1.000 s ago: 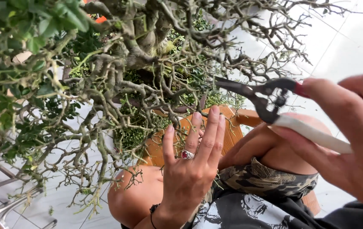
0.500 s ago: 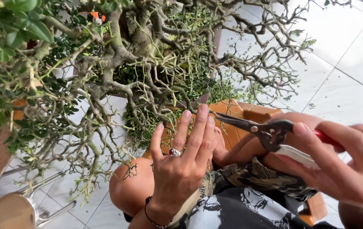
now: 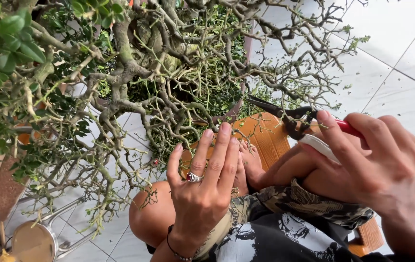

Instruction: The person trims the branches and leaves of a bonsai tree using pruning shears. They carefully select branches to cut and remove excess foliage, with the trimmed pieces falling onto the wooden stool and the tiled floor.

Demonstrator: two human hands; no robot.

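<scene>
A gnarled bonsai tree (image 3: 168, 63) with twisted grey branches and small green leaves fills the upper half of the head view. My left hand (image 3: 207, 184), wearing a ring with a red stone, is spread open just under its lower twigs, fingers pointing up. My right hand (image 3: 377, 160) grips pruning shears (image 3: 290, 119) with red and white handles. Their dark blades point left into the twigs at the tree's lower right. My bent knees and camouflage shorts (image 3: 314, 204) lie below the hands.
A wooden stool (image 3: 260, 136) stands under the tree by my feet. White floor tiles (image 3: 401, 63) at the right carry scattered leaf clippings. A round metal object (image 3: 32, 240) lies at the bottom left. A brown pot edge (image 3: 3, 189) shows at the left.
The view has shifted, and the tree now sits higher and closer. My right hand with the shears has dropped lower, and the blades have moved in among the twigs. My left hand stays spread.
</scene>
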